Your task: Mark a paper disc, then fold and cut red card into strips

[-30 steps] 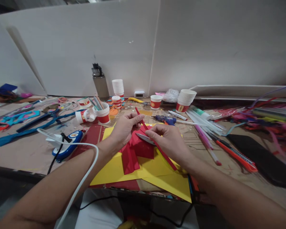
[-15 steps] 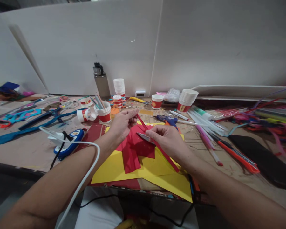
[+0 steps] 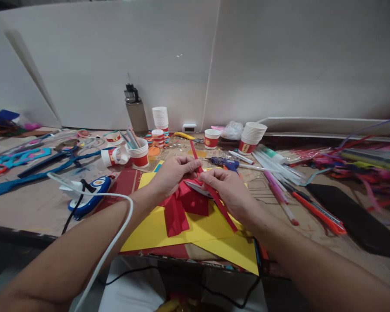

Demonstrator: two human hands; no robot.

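Note:
My left hand (image 3: 181, 171) pinches a narrow red paper strip (image 3: 220, 205) near its middle, and the strip's far end sticks up beyond the fingers. Close beside it, my right hand (image 3: 225, 185) pinches the same strip and also keeps hold of scissors (image 3: 196, 188), whose blades point left from under the fingers. The scissors' handles are hidden by the hand. Below both hands lie red paper pieces (image 3: 175, 216), one of them creased, on top of yellow paper sheets (image 3: 143, 229).
Behind the hands stand a paper cup with pens (image 3: 138, 154), stacked paper cups (image 3: 251, 138) and a bottle (image 3: 135, 112). A glue gun (image 3: 224, 163) lies behind my right hand; a box cutter (image 3: 320, 212) and black phone-like slab (image 3: 354, 216) lie right. A white cable (image 3: 123, 229) crosses my left forearm.
My left hand has slid down the red strip toward my right hand, so the strip's upper end now shows above the fingers. The scissors stay in my right hand.

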